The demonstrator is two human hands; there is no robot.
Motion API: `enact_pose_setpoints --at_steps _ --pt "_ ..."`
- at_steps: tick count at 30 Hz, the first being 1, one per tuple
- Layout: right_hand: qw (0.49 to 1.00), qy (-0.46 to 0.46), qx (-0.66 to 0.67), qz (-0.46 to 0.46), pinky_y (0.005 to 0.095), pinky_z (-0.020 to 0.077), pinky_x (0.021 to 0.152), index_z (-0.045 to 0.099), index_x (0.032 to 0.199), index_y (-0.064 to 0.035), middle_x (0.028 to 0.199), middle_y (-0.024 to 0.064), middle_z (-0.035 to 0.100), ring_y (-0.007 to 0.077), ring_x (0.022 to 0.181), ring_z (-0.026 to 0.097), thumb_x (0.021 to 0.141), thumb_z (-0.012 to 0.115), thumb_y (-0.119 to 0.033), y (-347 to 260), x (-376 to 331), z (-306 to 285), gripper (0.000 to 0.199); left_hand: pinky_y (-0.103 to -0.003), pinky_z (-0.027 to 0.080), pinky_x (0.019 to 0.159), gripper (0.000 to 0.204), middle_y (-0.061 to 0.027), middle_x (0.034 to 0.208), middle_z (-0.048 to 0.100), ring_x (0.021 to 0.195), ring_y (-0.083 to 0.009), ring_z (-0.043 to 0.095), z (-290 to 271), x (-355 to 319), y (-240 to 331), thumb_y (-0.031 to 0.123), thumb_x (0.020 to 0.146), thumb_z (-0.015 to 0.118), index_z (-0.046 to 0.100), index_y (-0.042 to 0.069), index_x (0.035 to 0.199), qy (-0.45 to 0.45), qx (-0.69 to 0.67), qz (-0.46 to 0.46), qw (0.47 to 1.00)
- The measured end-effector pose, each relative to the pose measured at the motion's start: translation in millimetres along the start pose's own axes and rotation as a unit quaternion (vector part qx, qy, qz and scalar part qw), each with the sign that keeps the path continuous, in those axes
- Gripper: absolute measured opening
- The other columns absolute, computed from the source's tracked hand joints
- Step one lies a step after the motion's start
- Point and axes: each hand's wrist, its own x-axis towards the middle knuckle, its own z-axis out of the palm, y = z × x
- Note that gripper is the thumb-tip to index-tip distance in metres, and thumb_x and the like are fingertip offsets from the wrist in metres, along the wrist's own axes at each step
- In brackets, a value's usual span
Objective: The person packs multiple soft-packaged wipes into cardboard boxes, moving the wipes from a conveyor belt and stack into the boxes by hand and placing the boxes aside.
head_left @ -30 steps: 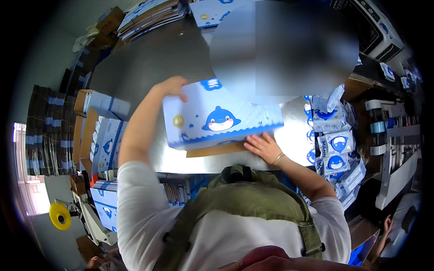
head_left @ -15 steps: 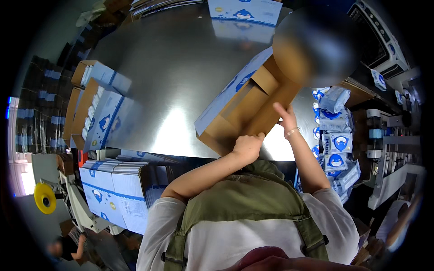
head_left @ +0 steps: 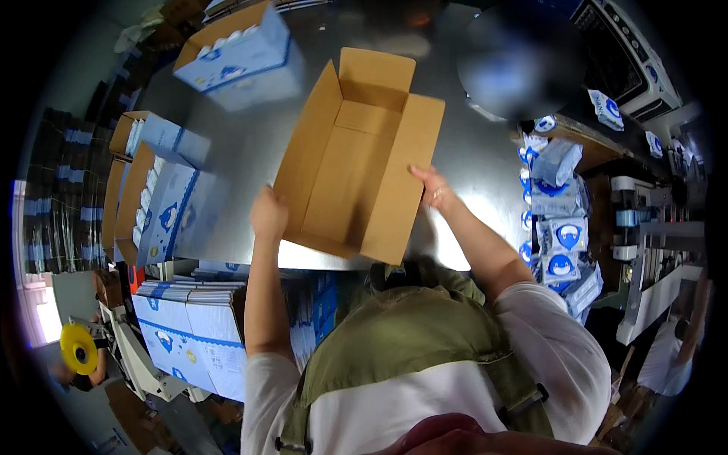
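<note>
An open cardboard box (head_left: 345, 178) with a brown inside is between my two hands above the metal table (head_left: 250, 152). Its mouth faces up, its flaps stand outward, and nothing lies in it. My left hand (head_left: 269, 215) is closed on the box's left side near the close end, fingers partly hidden. The right side panel is gripped by my right hand (head_left: 433, 187), with the thumb over its edge. Nearest to my right arm are blue-and-white soft packs (head_left: 561, 235), piled along the table's right side.
A pack-filled box (head_left: 235, 64) stands at the far left, with more filled boxes (head_left: 163, 208) along the left edge. Folded cartons (head_left: 189, 326) are stacked below the near left edge. Machinery (head_left: 644, 227) stands at the right. A round dark blur (head_left: 523, 61) covers the far right.
The box has turned more upright and moved left, its flaps opening out. My left hand went from its near edge to its left side. A filled box now stands farther left at the back.
</note>
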Motion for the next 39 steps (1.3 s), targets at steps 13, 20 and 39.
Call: enact_pose_setpoints --at_steps 13,20,39 --pt "0.817 0.172 -0.54 -0.103 0.0484 0.0447 0.082 0.055 0.102 -0.0032 0.103 0.0246 0.059 0.0412 0.097 0.056 0.092 0.04 -0.041 40 74 -1 0.041 -0.048 0.047 0.074 0.033 -0.0247 0.088 0.063 0.085 -0.0417 0.06 8 14 6 0.014 0.081 0.058 0.052 -0.001 0.111 0.024 0.054 -0.075 0.995" --pt "0.311 0.348 -0.847 -0.254 0.0605 0.0215 0.103 0.035 0.137 -0.02 0.142 0.0129 0.034 0.034 0.133 0.029 0.061 0.068 -0.006 -314 38 -134 0.084 -0.048 0.047 0.072 0.036 -0.0244 0.087 0.063 0.083 -0.0414 0.06 17 10 1 0.016 0.082 0.059 0.051 -0.003 0.111 0.055 0.078 -0.107 0.99" --pt "0.461 0.164 -0.824 -0.285 0.0404 0.0445 0.084 0.059 0.106 -0.016 0.102 0.014 0.053 0.0349 0.1 0.05 0.058 0.063 -0.009 -244 56 -104 0.049 -0.048 0.047 0.074 0.038 -0.0236 0.089 0.063 0.086 -0.0403 0.06 18 15 -4 0.018 0.084 0.057 0.048 -0.002 0.116 0.017 0.071 -0.133 0.988"
